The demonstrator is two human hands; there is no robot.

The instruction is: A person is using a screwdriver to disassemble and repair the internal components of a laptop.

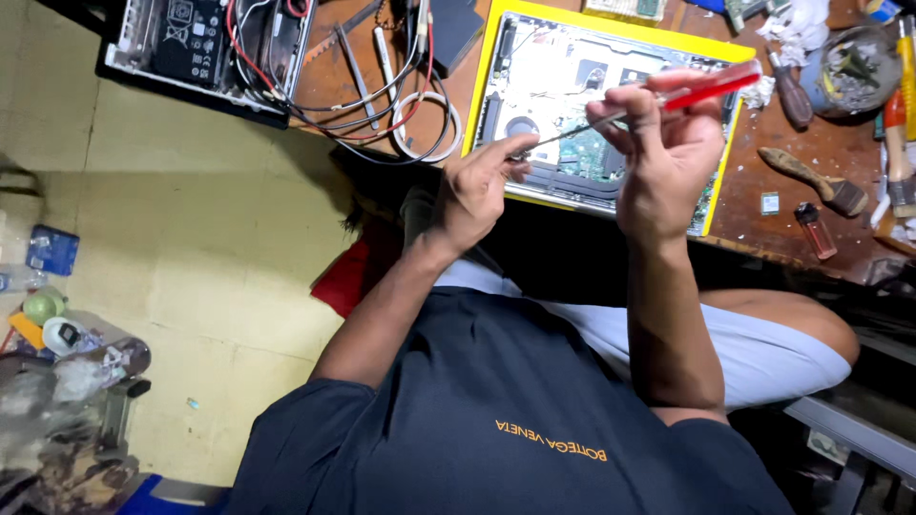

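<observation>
An opened laptop (539,81) with a yellow rim lies bottom-up on the brown workbench (830,143), its circuit board and fan bare. My right hand (663,157) is raised above it and grips a screwdriver (711,88) by its clear red handle. The thin metal shaft slants down to the left. My left hand (477,186) pinches the shaft's tip between thumb and forefinger, just over the laptop's near edge.
A second opened black device (205,43) sits at the far left, with red, black and white cables (405,110) coiled beside it. To the right lie a brown-handled screwdriver (790,91), a brush (816,181), a small lighter (816,229) and a round container (854,67). Clutter (67,343) covers the floor at left.
</observation>
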